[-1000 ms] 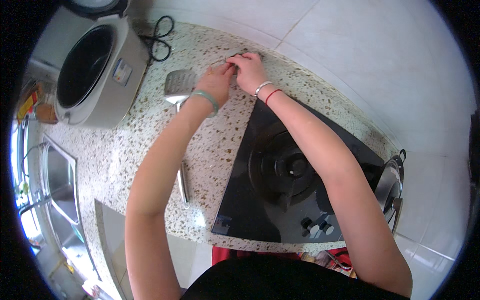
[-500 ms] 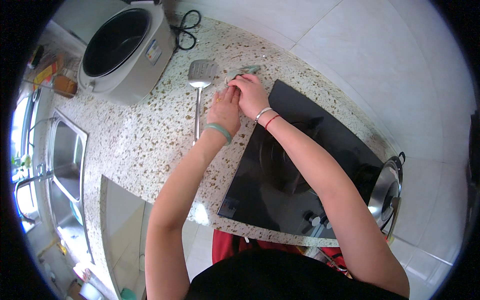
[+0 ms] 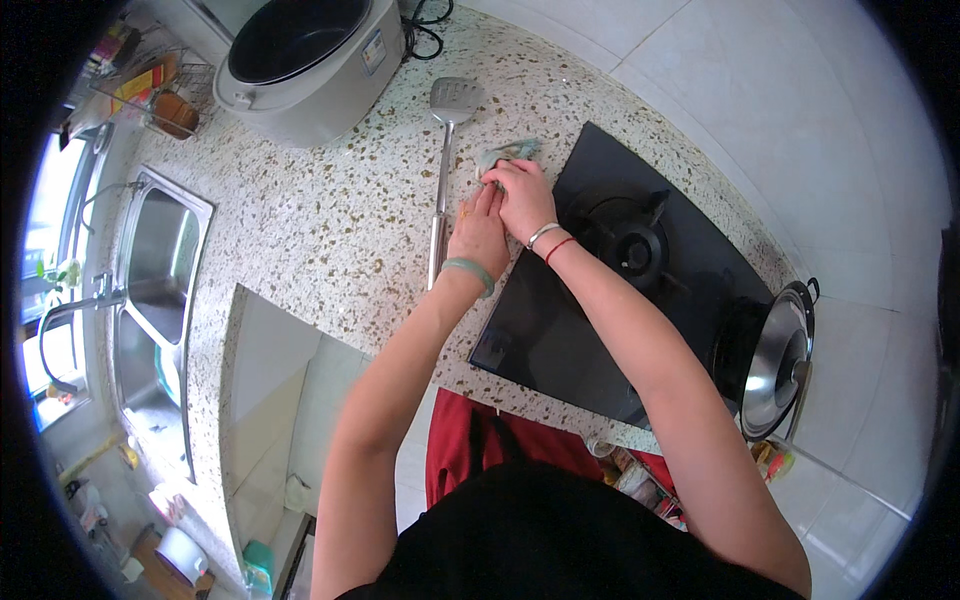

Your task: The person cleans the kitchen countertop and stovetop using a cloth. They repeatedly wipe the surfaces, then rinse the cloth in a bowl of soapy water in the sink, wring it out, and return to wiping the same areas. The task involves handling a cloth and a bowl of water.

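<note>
On the speckled counter (image 3: 330,240), left of the black gas stove (image 3: 560,330), a crumpled grey-green cloth (image 3: 512,152) lies under my fingers. My right hand (image 3: 525,203) is curled over its near end and presses it to the stone. Just below and to the left, my left hand (image 3: 478,238) lies low with its fingers stretched out, their tips touching the right hand's fingers. Whether those tips also touch the cloth is hidden. A slotted metal spatula (image 3: 445,160) rests left of both hands, its handle toward me, close to my left wrist.
A pale rice cooker (image 3: 330,95) with its dark pot uncovered stands at the far left, its black cord (image 3: 425,35) behind. A lidded pan (image 3: 775,365) sits on the stove's right end. At left is a double steel sink (image 3: 160,250); a wire rack (image 3: 200,90) stands beyond it.
The whole view has shifted. Against the stove and spatula, both hands and the cloth have slid along the counter toward me. The right hand stays on the cloth.
</note>
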Demonstrator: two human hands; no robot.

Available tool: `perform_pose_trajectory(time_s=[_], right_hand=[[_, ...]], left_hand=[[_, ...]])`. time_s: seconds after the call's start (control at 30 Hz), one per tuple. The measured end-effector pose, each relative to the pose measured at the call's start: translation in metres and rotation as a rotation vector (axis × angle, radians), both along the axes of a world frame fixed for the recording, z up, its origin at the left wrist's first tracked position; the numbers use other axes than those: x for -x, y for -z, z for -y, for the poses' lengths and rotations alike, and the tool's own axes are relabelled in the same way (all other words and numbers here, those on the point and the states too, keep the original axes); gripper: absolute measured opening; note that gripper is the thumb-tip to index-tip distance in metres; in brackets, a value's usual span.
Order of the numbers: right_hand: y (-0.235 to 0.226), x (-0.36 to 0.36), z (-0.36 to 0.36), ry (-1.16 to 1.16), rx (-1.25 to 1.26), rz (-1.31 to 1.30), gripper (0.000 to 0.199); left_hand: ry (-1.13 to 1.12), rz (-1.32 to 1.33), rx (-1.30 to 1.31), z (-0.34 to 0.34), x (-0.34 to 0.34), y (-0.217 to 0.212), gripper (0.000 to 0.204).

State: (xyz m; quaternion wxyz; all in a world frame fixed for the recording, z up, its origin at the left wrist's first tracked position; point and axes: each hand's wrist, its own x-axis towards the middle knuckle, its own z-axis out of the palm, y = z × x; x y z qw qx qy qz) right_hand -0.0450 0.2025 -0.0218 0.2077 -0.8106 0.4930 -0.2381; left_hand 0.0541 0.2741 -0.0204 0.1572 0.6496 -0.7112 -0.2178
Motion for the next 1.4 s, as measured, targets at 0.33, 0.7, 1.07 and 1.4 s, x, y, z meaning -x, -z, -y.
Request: perform_pose_trajectory(time_s=[0.33, 0.7, 1.07, 1.4], right_hand=[[-0.010, -0.005, -0.072, 0.007, -0.102, 0.070, 0.012], [-0.023, -0.022, -0.143, -0.031, -0.222, 0.044, 0.007], [-0.024, -0.038, -0.192, 0.019, -0.204, 0.040, 0.007], [-0.021, -0.078, -0.262, 0.161, -0.166, 0.082, 0.013]], left_hand=[[-0.374, -0.770, 0.053, -0.076, 0.018, 0.022, 0.051], [-0.730, -1.426, 0.029, -0.150, 0.031, 0.009, 0.063], [-0.984, -1.469, -0.074, -0.196, 0.010, 0.010, 0.054], [-1.076, -1.449, -0.105, -0.235, -0.039, 0.020, 0.034]])
